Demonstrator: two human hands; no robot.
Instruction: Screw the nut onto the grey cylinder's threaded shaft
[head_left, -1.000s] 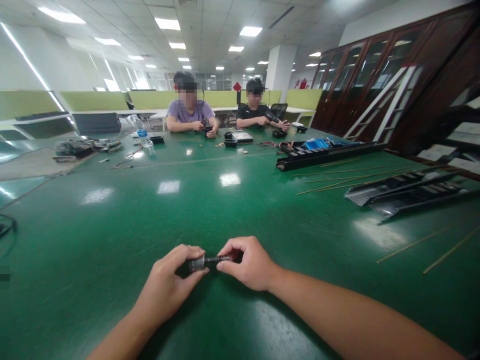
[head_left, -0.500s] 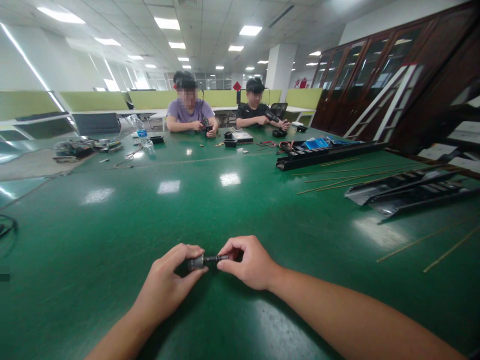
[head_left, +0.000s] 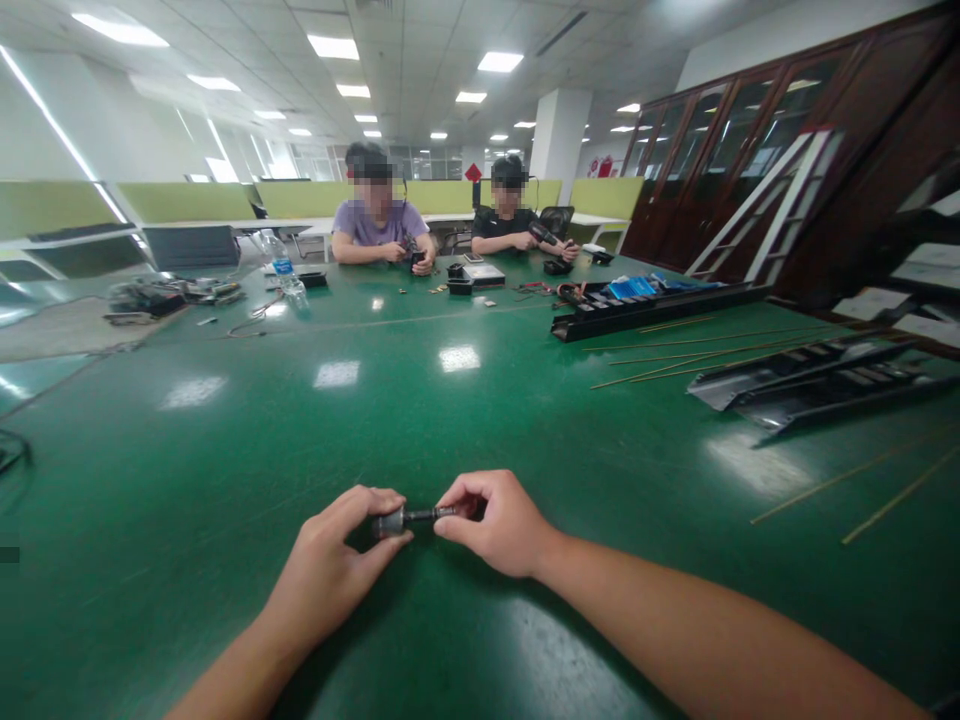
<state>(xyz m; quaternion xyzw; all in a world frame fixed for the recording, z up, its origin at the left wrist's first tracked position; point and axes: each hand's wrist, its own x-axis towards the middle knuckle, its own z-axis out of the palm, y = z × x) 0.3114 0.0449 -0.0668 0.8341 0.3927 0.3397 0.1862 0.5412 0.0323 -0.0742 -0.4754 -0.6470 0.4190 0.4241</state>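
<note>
A dark grey metal cylinder with a thin shaft (head_left: 418, 516) lies level between my two hands, low over the table. My left hand (head_left: 341, 560) is closed on the cylinder end, with the thumb below and the fingers above. At the other end, my right hand (head_left: 495, 525) pinches the ringed tip of the shaft between thumb and forefinger. A short dark stretch of shaft shows between the two grips. My right fingers hide the far end, and its exact kind is unclear.
The green table (head_left: 337, 440) reaches to two co-workers opposite, each handling small dark parts. A water bottle (head_left: 285, 268) stands at the back left. On the right lie black metal channels (head_left: 817, 395), thin rods (head_left: 900, 497) and blue-wrapped pieces (head_left: 634, 288).
My left hand and the cylinder have shifted very slightly left. Both grips look the same, and my right hand has hardly moved.
</note>
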